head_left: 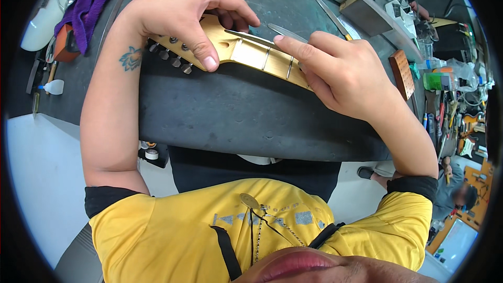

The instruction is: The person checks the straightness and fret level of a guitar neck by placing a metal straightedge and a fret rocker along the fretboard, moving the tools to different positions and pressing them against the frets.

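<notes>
Right now the left hand (181, 15) is curled over the headstock end of a pale maple guitar neck (246, 52), its grip closed around the wood: the thumb presses down on the near edge just beside the row of tuning pegs (170, 55), and the fingers wrap over the far edge. The neck lies across a dark padded rest (236, 110) on the table (283, 0), running from the headstock on the person's left toward the right, with thin metal frets crossing its yellow face.

The right hand (340, 71) sits over the neck farther along, its grip pinched narrow on a slim metal blade (285, 32) (a thin flat strip, possibly a file or gauge; I cannot tell which). The forefinger stretches along the blade, whose free end points left toward the nut region of the neck. Whether the blade actually touches the wood is hidden by the fingers.

Around them the table is crowded. A purple cloth (89, 5) lies at the far left, near a small white squeeze bottle (53, 87). A long metal straightedge (332, 17) lies beyond the right hand, and a brown wooden block (402, 73) stands just to its right. A green-topped bottle (437, 80) sits farther right among scattered tools.
</notes>
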{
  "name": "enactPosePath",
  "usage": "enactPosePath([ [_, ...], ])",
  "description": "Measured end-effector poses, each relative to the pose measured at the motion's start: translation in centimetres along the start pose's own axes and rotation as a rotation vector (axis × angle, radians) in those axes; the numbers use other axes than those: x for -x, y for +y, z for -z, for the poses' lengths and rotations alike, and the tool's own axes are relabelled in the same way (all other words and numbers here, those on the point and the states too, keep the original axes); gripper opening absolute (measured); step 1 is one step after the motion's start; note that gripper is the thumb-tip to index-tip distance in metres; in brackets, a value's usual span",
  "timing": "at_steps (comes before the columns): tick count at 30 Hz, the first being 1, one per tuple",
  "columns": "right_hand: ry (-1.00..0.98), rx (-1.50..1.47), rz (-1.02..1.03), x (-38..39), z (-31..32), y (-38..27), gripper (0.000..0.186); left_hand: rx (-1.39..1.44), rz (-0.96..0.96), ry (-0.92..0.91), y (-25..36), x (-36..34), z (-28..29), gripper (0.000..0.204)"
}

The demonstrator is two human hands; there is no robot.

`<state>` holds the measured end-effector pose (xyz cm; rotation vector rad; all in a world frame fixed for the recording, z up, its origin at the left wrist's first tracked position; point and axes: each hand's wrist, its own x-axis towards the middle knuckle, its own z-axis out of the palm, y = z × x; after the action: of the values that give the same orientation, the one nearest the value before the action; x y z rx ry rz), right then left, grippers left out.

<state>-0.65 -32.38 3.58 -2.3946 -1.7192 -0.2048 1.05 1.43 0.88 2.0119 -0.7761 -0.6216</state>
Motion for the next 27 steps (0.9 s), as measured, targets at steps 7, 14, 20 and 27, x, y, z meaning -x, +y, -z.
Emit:
enactPosePath([
  [7, -0.016, -0.001, 0.011, 0.61, 0.11, 0.56, 0.059, -0.016, -0.011, -0.006, -0.17, -0.01, -0.10, 0.107],
  [14, 0.011, -0.044, 0.012, 0.65, -0.33, 0.81, 0.065, -0.043, 0.001, -0.030, 0.05, -0.13, -0.01, 0.108],
  [20, 0.018, -0.067, 0.003, 0.88, -0.39, 0.71, 0.063, -0.100, 0.013, -0.034, 0.37, -0.21, 0.09, 0.110],
  [27, 0.015, -0.067, 0.008, 0.53, -0.37, 0.71, 0.064, -0.112, -0.016, -0.023, 0.09, -0.14, -0.10, 0.108],
])
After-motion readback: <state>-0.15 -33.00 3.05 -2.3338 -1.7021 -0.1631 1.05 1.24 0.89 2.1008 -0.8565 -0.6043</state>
